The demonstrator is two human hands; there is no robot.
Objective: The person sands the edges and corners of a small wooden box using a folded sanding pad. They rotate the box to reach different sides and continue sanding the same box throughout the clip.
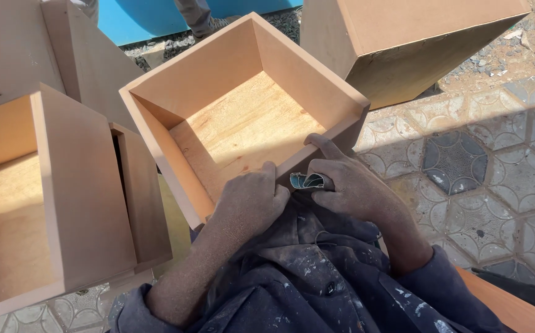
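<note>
Hands [292,194] press half-hidden folded sandpaper [307,180] against box [243,117] rim.

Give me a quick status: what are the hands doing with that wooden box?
Left hand gripping near wall of open wooden box. Right hand pinching folded sandpaper against the same edge. More boxes close on the left; none touching the hands.

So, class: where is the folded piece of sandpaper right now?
In the head view, the sandpaper sits centre frame, pinched in the right hand against the near edge of the open wooden box, beside the left hand.
</note>
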